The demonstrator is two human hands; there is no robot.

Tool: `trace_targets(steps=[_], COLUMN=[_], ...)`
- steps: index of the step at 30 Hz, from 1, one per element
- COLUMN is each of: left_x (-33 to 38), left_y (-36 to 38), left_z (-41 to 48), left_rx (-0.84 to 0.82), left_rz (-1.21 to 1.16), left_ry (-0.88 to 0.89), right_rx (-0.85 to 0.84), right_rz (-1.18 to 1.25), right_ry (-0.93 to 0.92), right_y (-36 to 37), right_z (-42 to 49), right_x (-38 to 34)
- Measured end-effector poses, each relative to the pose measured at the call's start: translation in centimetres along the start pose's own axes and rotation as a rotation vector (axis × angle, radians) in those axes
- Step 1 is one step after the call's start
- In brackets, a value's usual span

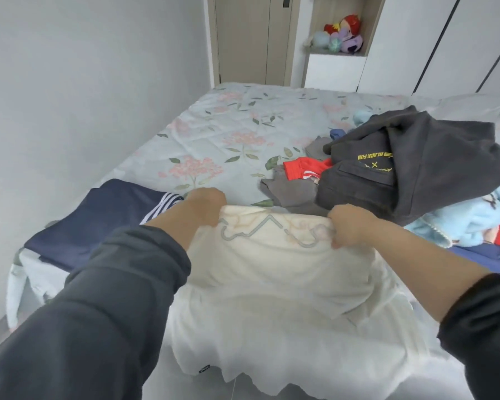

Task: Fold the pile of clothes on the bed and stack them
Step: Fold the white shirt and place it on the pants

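A cream-white T-shirt (272, 278) with a grey line print lies across the near edge of the bed (228, 125), its lower hem hanging over the edge. My left hand (207, 204) grips the shirt's far left corner. My right hand (351, 225) grips its far right corner. The held far edge is lifted and doubled toward me. A pile of unfolded clothes sits to the right: a dark grey hoodie (410, 166) with yellow lettering on top, a red garment (303, 167) and grey pieces (292, 189) under it.
A navy garment with white stripes (104, 217) lies flat at the near left corner of the bed. Light blue fleece items (462, 220) lie at the right. A wall runs along the bed's left side. Wardrobe doors and a shelf with plush toys (341, 34) stand beyond the bed.
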State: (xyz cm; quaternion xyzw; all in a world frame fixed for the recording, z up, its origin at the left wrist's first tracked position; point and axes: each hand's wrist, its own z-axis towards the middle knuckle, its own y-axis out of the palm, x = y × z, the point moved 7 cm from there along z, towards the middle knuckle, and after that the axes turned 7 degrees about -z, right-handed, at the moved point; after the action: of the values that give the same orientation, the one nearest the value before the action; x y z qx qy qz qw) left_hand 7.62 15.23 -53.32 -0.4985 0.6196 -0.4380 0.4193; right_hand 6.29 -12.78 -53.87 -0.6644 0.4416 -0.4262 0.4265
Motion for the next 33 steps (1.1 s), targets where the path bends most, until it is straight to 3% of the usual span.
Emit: trace_targets(steps=[7, 12, 17, 22, 28, 31, 33], left_x=[-2.2, -2.2, -0.6, -1.3, -1.3, 0.0, -0.1], left_y=[-9.6, -12.8, -7.9, -5.0, -4.8, -5.0, -3.1], left_z=[1.4, 3.6, 5.0, 3.0, -2.8, -8.2, -10.2], left_rx=[0.338, 0.567, 0.439, 0.427, 0.626, 0.798, 0.806], left_rz=[0.113, 0.213, 0.293, 0.227, 0.165, 0.215, 0.191], left_ry=[-0.038, -0.094, -0.071, -0.095, 0.094, 0.266, 0.323], right_rx=[0.341, 0.608, 0.467, 0.465, 0.563, 0.639, 0.717], right_rz=[-0.059, -0.188, -0.275, -0.296, -0.198, 0.046, 0.193], right_ry=[0.096, 0.221, 0.212, 0.183, 0.135, 0.114, 0.123], right_y=[-10.9, -14.4, -9.4, -6.8, -6.4, -5.7, -4.3], right_z=[1.4, 3.5, 4.9, 3.0, -2.3, -5.9, -8.3], right_x=[2.9, 5.2, 5.1, 4.4, 4.2, 4.3, 4.5])
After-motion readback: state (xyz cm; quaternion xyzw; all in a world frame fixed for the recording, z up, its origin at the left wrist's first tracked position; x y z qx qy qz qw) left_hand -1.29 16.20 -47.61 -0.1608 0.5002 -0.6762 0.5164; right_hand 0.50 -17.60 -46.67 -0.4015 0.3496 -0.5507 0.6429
